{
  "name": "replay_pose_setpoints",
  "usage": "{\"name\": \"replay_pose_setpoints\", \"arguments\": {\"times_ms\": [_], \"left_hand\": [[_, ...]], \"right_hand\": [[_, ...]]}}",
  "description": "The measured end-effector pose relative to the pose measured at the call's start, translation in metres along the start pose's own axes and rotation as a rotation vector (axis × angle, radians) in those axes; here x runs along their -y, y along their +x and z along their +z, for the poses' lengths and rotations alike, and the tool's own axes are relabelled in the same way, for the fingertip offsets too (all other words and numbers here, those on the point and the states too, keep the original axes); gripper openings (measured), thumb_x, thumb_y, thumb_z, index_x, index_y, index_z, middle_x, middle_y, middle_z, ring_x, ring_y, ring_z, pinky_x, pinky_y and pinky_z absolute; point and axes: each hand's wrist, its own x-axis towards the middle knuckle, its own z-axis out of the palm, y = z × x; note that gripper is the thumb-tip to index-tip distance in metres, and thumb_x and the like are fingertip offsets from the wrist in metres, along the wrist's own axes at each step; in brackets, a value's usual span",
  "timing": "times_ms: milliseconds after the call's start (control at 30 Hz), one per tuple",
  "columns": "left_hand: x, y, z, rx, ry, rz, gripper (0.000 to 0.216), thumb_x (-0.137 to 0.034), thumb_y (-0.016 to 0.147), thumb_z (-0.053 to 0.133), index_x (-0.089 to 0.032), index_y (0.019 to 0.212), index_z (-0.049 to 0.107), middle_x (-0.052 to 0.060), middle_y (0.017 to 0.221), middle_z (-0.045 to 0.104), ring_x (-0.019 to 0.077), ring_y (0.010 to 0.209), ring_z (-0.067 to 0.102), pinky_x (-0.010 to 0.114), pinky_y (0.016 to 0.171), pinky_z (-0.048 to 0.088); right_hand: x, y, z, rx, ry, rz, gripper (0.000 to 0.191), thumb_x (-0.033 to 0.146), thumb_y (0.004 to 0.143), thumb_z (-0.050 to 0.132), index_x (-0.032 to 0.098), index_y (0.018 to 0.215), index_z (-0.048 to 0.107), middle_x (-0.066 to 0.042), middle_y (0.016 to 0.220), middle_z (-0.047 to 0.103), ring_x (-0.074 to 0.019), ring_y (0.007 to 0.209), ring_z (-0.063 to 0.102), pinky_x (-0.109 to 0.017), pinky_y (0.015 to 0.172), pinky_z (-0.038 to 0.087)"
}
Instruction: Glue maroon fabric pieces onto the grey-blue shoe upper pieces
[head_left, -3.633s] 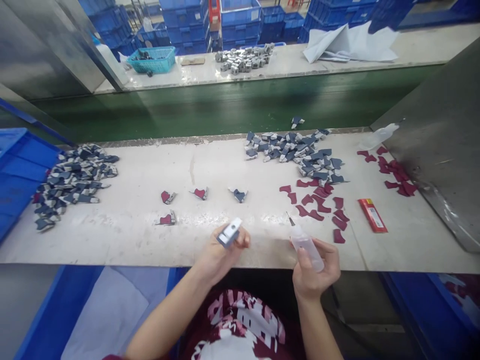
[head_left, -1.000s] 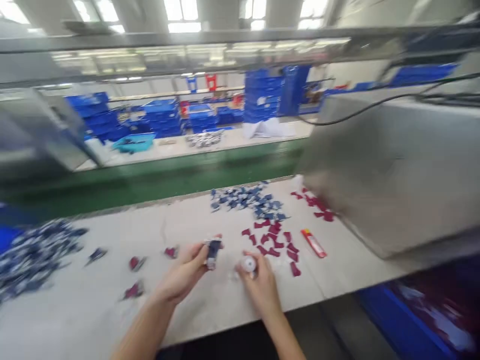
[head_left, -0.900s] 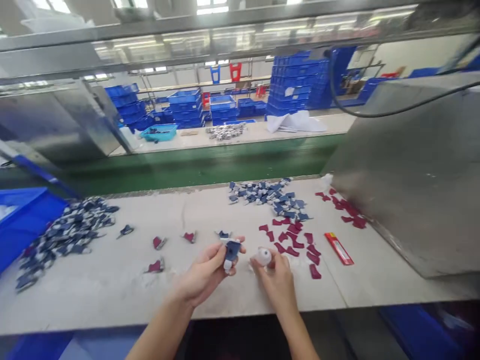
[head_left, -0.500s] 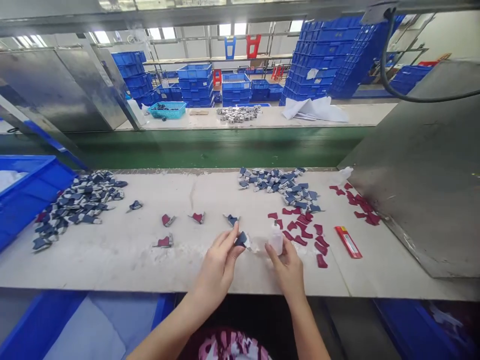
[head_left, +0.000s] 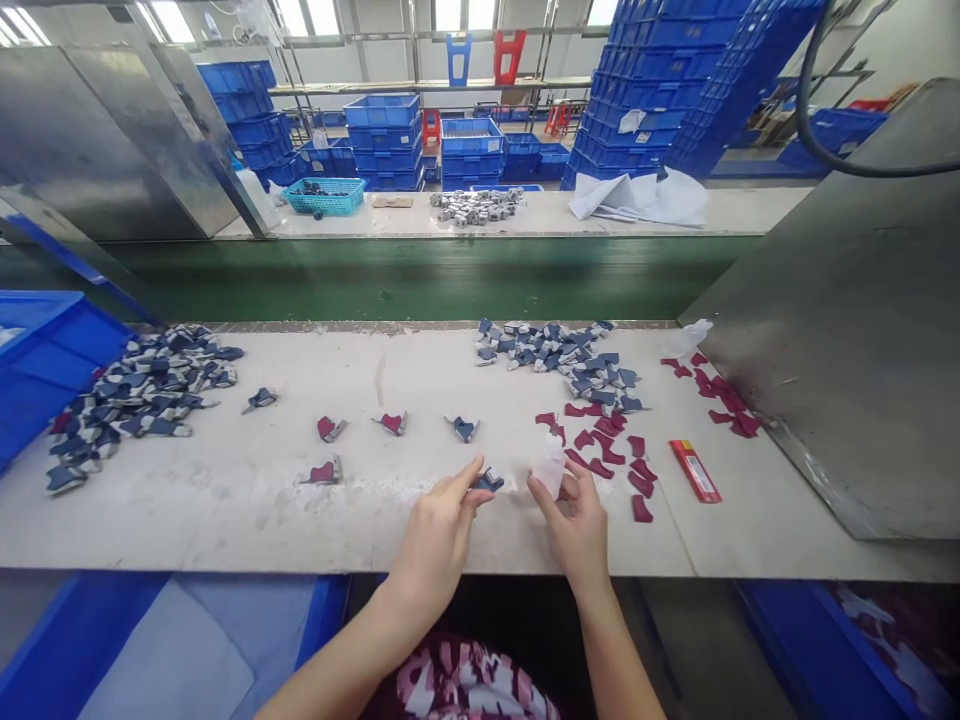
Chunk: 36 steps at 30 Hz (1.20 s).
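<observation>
Between the thumb and fingers of my left hand [head_left: 439, 525] is a small dark blue and grey plastic part [head_left: 489, 480], held just above the table. My right hand [head_left: 576, 515] is closed around a small translucent white bottle [head_left: 549, 470], a short gap to the right of that part. Beyond my left hand lies a similar blue part [head_left: 463, 429]. Maroon-and-grey parts [head_left: 322, 471] rest farther left. Close by my right hand are several loose maroon pieces [head_left: 600, 450].
A heap of blue-and-grey parts [head_left: 150, 390] lies at left beside a blue crate [head_left: 52, 370]. Another blue-and-grey pile [head_left: 555, 355] sits at the table's far side. To the right are a red packet [head_left: 695, 471], more maroon pieces [head_left: 724, 400] and a slanted metal panel [head_left: 840, 330].
My left hand has turned the blue part, so more of its grey side shows. The bottle in my right hand now stands more upright and farther from the part. The view has shifted slightly.
</observation>
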Motion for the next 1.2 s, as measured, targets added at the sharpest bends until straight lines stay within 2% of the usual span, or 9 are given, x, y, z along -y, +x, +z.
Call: {"name": "replay_pose_setpoints", "arguments": {"times_ms": [100, 267, 367, 433, 667, 800, 967, 1067, 1200], "left_hand": [[0.009, 0.013, 0.003, 0.037, -0.094, -0.135, 0.04, -0.044, 0.1, 0.042, -0.016, 0.117, 0.066, 0.007, 0.082, 0.072, 0.0194, 0.072, 0.066, 0.033, 0.073, 0.052], [0.023, 0.026, 0.004, 0.277, -0.532, -0.357, 0.048, -0.063, 0.09, 0.057, -0.016, 0.1, 0.059, 0.008, 0.087, 0.072, 0.0125, 0.063, 0.054, 0.026, 0.061, 0.04], [0.023, 0.023, 0.003, 0.406, -0.717, -0.301, 0.047, -0.054, 0.077, 0.079, -0.017, 0.1, 0.059, 0.008, 0.09, 0.071, 0.0147, 0.078, 0.058, 0.025, 0.067, 0.038], [0.023, 0.019, 0.003, 0.439, -0.82, -0.288, 0.048, -0.051, 0.072, 0.085, -0.018, 0.095, 0.059, 0.006, 0.085, 0.068, 0.013, 0.072, 0.055, 0.024, 0.063, 0.034], [0.017, 0.009, 0.003, 0.534, -0.945, -0.261, 0.06, -0.073, 0.07, 0.074, -0.018, 0.084, 0.055, -0.001, 0.063, 0.052, 0.0083, 0.053, 0.037, 0.025, 0.054, 0.026], [0.018, 0.011, -0.001, 0.498, -0.644, -0.176, 0.061, -0.076, 0.083, 0.056, -0.016, 0.087, 0.061, 0.006, 0.081, 0.06, 0.0142, 0.066, 0.049, 0.028, 0.061, 0.038], [0.038, 0.017, 0.002, 0.114, 0.17, -0.037, 0.031, -0.046, 0.096, 0.053, -0.019, 0.104, 0.067, 0.01, 0.091, 0.068, 0.0275, 0.092, 0.061, 0.041, 0.085, 0.049], [0.049, 0.018, 0.009, 0.089, 0.277, -0.027, 0.028, -0.036, 0.094, 0.058, -0.018, 0.116, 0.063, 0.013, 0.103, 0.072, 0.0287, 0.099, 0.066, 0.042, 0.088, 0.052], [0.055, 0.015, 0.013, 0.072, 0.236, -0.029, 0.017, -0.034, 0.092, 0.063, -0.02, 0.103, 0.063, 0.01, 0.105, 0.072, 0.0261, 0.101, 0.068, 0.04, 0.089, 0.054]], "right_hand": [[0.001, -0.002, -0.003, -0.025, 0.162, -0.014, 0.053, 0.046, 0.071, 0.083, 0.019, 0.111, 0.062, -0.01, 0.099, 0.076, -0.0272, 0.093, 0.071, -0.043, 0.088, 0.054], [-0.002, -0.003, -0.012, -0.116, 0.345, -0.102, 0.038, 0.039, 0.069, 0.083, 0.019, 0.1, 0.071, -0.006, 0.092, 0.073, -0.0246, 0.085, 0.068, -0.036, 0.075, 0.053], [-0.005, 0.0, -0.014, -0.149, 0.431, -0.121, 0.037, 0.041, 0.071, 0.08, 0.018, 0.099, 0.072, -0.006, 0.089, 0.071, -0.0193, 0.072, 0.063, -0.032, 0.062, 0.048], [-0.005, 0.002, -0.015, -0.167, 0.448, -0.12, 0.036, 0.043, 0.073, 0.078, 0.018, 0.098, 0.072, -0.006, 0.087, 0.069, -0.016, 0.065, 0.058, -0.029, 0.056, 0.044], [0.0, 0.002, -0.014, -0.189, 0.499, -0.109, 0.038, 0.049, 0.077, 0.071, 0.019, 0.099, 0.07, -0.006, 0.09, 0.067, -0.0148, 0.065, 0.054, -0.028, 0.054, 0.04], [-0.002, 0.003, -0.016, -0.211, 0.605, -0.063, 0.037, 0.055, 0.079, 0.064, 0.022, 0.095, 0.067, -0.003, 0.086, 0.063, -0.0148, 0.061, 0.056, -0.028, 0.052, 0.044], [0.002, -0.001, -0.015, -0.239, 0.519, -0.076, 0.036, 0.052, 0.077, 0.067, 0.022, 0.097, 0.063, 0.001, 0.077, 0.057, -0.0123, 0.057, 0.053, -0.024, 0.048, 0.041], [0.006, -0.01, -0.01, -0.259, 0.402, -0.087, 0.036, 0.048, 0.075, 0.072, 0.018, 0.095, 0.067, -0.001, 0.075, 0.062, -0.0129, 0.058, 0.056, -0.023, 0.048, 0.041], [0.011, -0.024, -0.002, -0.27, 0.192, -0.036, 0.035, 0.046, 0.07, 0.081, 0.014, 0.084, 0.073, -0.007, 0.074, 0.072, -0.0211, 0.065, 0.067, -0.03, 0.054, 0.052]]}}
